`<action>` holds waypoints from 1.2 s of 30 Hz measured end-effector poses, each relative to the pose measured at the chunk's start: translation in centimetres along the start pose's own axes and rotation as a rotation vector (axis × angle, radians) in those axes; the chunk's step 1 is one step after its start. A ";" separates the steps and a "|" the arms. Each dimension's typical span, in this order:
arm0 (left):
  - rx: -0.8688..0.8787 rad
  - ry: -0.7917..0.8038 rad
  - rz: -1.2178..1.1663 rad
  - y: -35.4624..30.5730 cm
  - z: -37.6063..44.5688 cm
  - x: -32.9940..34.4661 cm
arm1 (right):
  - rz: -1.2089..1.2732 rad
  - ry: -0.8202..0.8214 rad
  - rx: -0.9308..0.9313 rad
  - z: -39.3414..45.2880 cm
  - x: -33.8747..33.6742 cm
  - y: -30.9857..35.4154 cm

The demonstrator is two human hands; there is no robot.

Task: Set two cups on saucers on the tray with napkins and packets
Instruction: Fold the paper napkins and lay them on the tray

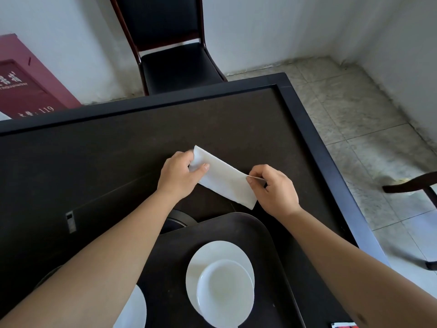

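Dark tray (238, 229) near on surface (118, 162), holding white cup (225, 292) on saucer (212, 254). Beyond, left hand (177, 176) and right hand (275, 189) pinching ends of white napkin (224, 179).

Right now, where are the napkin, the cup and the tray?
napkin (222, 178), head view, middle of the white sheet.
cup (224, 294), head view, its inside bottom.
tray (236, 227), head view, bare far part.

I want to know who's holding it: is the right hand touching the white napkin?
Touching. The head view shows the right hand pinching one end of the napkin between thumb and fingers, while the left hand grips the other end.
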State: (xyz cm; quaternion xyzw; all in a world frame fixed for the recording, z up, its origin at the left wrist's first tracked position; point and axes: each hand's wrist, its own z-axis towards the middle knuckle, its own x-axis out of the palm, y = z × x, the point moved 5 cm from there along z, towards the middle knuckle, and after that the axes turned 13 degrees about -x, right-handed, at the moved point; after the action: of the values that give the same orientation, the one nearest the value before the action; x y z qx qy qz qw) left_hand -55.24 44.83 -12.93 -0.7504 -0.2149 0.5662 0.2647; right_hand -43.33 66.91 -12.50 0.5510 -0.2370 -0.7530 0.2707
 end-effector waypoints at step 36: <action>-0.135 0.091 -0.457 -5.0 -17.2 -12.6 | 0.781 -0.015 0.298 -3.6 -10.4 15.0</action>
State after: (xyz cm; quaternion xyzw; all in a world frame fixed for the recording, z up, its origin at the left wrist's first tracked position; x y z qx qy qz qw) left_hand -42.18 38.20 3.34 -0.7231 -0.4044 0.4414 0.3447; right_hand -35.13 62.59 3.59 0.4473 -0.5367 -0.5551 0.4514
